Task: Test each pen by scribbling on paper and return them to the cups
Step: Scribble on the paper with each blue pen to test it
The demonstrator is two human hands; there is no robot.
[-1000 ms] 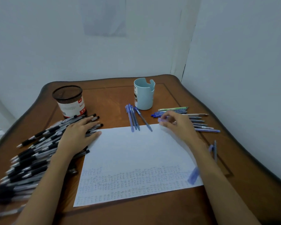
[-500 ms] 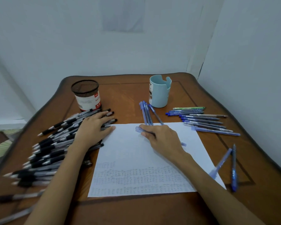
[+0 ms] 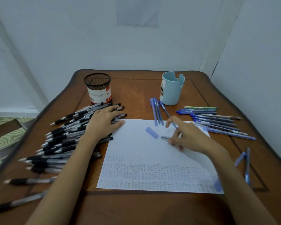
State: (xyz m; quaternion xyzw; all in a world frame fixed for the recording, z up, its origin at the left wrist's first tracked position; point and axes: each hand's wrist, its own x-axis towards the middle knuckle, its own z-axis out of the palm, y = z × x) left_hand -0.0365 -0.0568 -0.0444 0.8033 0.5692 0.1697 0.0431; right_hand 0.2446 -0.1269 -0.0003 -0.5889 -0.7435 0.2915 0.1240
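Judging from the near edge of the table point(image 3: 136, 207), testing is under way but far from done. The paper point(image 3: 136, 146) carries several rows of small scribbles on its near half, and the part under the right grip point(image 3: 190, 138) is blank. That grip is clamped on an uncapped blue pen point(image 3: 165, 137), whose tip sits at or just above the sheet. The pen's cap point(image 3: 152, 132) lies on the paper just ahead of the tip. The left grip point(image 3: 104, 122) has its fingers apart and flat, clasping nothing, and rests on a large heap of black pens point(image 3: 60, 143). Just beyond the right grip lie a few blue pens point(image 3: 156, 111), with a longer row of pens point(image 3: 214, 120) to its outer side. Farthest off stand the mesh cup point(image 3: 97, 88) and the light blue cup point(image 3: 171, 88). No pen shows above either rim, so returning the pens seems not yet begun.
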